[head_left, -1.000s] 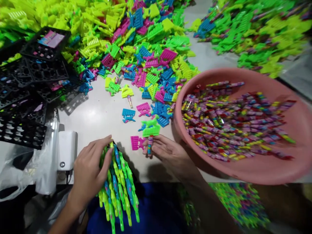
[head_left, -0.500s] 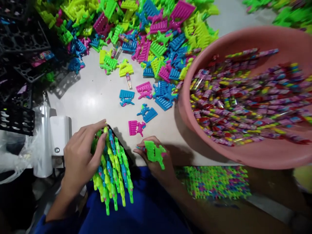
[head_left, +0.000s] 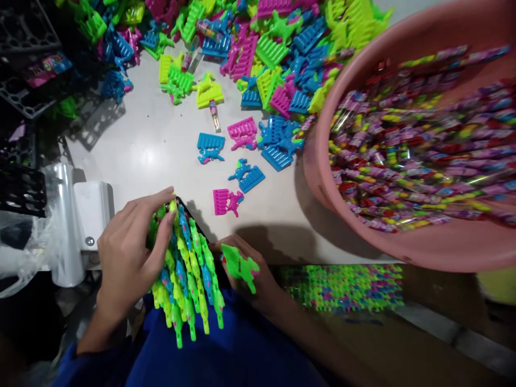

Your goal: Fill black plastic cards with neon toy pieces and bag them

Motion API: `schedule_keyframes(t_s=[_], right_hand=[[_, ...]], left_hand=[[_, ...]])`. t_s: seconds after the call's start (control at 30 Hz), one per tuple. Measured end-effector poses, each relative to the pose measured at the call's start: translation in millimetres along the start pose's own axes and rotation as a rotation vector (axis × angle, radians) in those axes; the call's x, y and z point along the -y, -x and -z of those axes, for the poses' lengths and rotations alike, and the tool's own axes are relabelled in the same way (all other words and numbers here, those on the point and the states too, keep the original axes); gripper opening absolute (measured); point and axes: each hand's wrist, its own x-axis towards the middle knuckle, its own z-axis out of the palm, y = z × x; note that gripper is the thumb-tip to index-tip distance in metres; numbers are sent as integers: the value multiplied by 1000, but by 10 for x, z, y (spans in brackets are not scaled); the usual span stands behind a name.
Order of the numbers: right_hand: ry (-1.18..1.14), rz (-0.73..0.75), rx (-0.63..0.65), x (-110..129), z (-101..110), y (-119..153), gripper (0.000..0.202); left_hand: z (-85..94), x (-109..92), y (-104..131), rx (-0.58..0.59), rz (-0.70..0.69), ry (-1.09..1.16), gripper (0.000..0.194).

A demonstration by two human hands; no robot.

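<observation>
My left hand [head_left: 131, 247] is curled round the upper left side of a pack of toys [head_left: 187, 274], its thumb and forefinger closed at the top end. Green, yellow and blue animal-shaped plastic pieces stand in tight rows there, and a dark rim shows along the pack's right edge. Close to that edge, my right hand [head_left: 252, 274] grips a green plastic toy [head_left: 239, 266] with an animal-shaped side; its fingertips are partly hidden. On the table ahead lie a pink ribbed toy [head_left: 228, 202] and a blue one [head_left: 246, 176].
A pink basin [head_left: 320, 177] full of wrapped candy tubes [head_left: 403, 161] stands at the right. Loose toys [head_left: 278, 48] heap at the back. Black perforated trays [head_left: 24, 80], a white box [head_left: 93, 215] and a clear plastic roll [head_left: 60, 226] are at left. Another toy pack [head_left: 346, 287] sits below the table edge.
My right hand has moved left and slightly down with the green toy, closer to the pack, and the toy has turned. My left hand keeps its hold. The camera view has shifted a little.
</observation>
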Motion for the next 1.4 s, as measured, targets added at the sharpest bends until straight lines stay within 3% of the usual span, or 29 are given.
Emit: schedule_keyframes(t_s=[0.23, 0.37, 0.57, 0.73, 0.77, 0.87, 1.0, 1.1, 1.2, 1.3, 1.4], right_hand=[[445, 225, 54, 37, -26, -68, 29], [553, 305, 14, 51, -85, -77, 30], [461, 246, 13, 4, -142, -27, 31], [221, 105, 296, 71, 217, -311, 38], [194, 69, 286, 102, 319, -408, 34], [211, 84, 7, 157, 564, -774, 28], [356, 61, -308, 102, 634, -1481, 20], [569, -19, -401, 25, 543, -2106, 41], [678, -131, -367, -20, 475, -2546, 56], [568, -113, -314, -27, 494, -2530, 55], [229, 22, -270, -10, 537, -1996, 47]], left_hand=[[-13, 0, 22, -4, -46, -20, 26], [-17, 2, 35, -12, -68, -29, 25], [-2, 28, 35, -33, -78, -27, 24], [3, 76, 4, -40, -104, -24, 24], [1, 82, 1, -43, -108, -24, 24], [-6, 90, 5, -50, -116, -27, 24], [-2, 90, 12, -53, -109, -24, 24], [8, 94, 9, -56, -112, -25, 24], [13, 98, 5, -64, -126, -31, 25], [12, 95, 6, -61, -126, -30, 25], [7, 81, 10, -55, -106, -16, 25]])
